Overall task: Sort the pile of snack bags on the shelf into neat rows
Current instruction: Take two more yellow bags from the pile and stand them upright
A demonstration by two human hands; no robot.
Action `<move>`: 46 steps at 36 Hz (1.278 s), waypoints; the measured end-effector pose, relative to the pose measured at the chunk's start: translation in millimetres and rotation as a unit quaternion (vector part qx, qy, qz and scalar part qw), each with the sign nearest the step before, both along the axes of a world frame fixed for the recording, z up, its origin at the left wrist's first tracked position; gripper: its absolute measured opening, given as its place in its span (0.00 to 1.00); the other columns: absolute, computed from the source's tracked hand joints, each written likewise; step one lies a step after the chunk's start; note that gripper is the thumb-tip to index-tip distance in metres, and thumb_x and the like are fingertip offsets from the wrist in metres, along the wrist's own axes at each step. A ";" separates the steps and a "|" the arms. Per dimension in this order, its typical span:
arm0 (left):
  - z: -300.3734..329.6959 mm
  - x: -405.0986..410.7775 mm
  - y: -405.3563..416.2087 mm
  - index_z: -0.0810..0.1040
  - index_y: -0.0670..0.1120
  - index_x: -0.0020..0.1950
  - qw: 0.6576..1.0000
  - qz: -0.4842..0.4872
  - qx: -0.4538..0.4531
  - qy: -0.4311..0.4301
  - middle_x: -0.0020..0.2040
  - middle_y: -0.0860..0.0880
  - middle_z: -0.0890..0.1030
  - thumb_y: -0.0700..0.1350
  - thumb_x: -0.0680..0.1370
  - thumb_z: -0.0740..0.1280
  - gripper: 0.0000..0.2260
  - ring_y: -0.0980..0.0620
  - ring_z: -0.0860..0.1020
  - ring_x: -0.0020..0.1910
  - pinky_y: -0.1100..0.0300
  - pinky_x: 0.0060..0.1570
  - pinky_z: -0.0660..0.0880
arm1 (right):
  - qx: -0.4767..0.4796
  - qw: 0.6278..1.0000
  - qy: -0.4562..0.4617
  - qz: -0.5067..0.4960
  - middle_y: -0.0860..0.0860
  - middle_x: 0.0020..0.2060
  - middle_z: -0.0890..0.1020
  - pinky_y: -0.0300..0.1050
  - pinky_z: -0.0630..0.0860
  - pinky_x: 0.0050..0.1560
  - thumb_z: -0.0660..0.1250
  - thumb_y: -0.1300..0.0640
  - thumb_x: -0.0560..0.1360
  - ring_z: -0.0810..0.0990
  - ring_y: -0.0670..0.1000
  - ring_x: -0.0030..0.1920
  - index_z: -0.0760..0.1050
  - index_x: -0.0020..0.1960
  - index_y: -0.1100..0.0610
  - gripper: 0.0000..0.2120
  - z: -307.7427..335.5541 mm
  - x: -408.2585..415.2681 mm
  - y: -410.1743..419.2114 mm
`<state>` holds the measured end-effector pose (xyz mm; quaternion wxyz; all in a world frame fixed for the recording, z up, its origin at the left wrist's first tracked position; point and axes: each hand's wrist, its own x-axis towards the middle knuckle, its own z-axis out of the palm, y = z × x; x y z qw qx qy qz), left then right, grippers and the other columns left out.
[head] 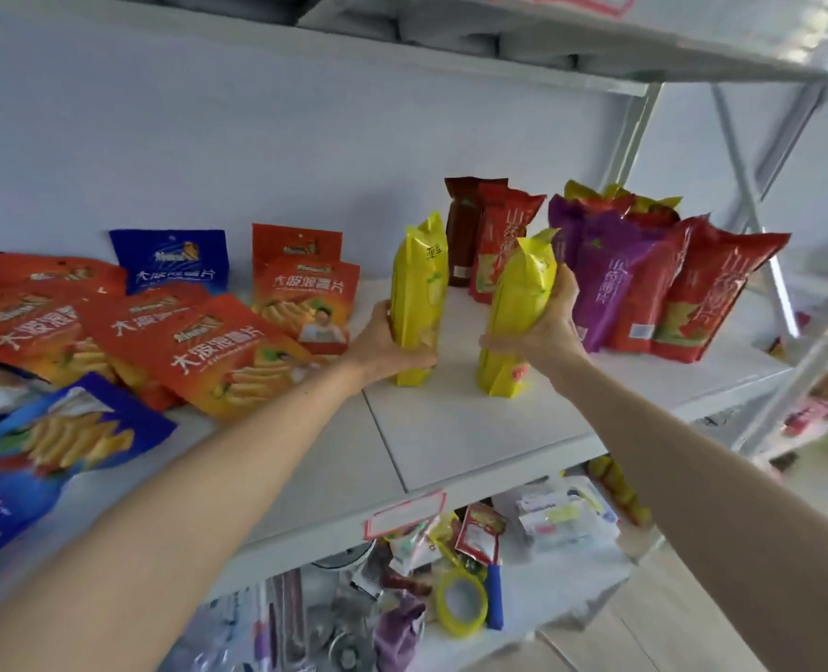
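Red and blue snack bags (218, 351) lie piled at the shelf's (450, 429) left. The left hand (382, 344) has its grip around one upright yellow bag (419, 293); the right hand (550, 322) clasps another yellow bag (518, 303). Purple and red bags (644, 283) stand rightward.

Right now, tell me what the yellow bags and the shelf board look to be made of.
Yellow bags, one in the left hand at, one in the right hand at: likely glossy plastic film, going by the bright highlights, soft creases and crimped top seals. Shelf board: a white, matte panel, perhaps laminate or painted board; it has flat, even colour and a thin seam between panels. The exact material cannot be told.
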<state>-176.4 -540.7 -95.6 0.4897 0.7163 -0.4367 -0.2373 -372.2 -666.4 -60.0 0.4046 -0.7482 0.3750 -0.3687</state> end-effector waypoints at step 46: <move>-16.8 -255.7 -250.3 0.70 0.47 0.69 0.990 -0.053 -0.070 -0.111 0.64 0.46 0.76 0.67 0.58 0.75 0.45 0.47 0.75 0.63 0.47 0.63 0.73 | -0.012 0.967 0.108 -0.231 0.54 0.53 0.74 0.57 0.76 0.55 0.85 0.52 0.55 0.74 0.59 0.57 0.61 0.66 0.58 0.48 -26.9 -272.8 -243.1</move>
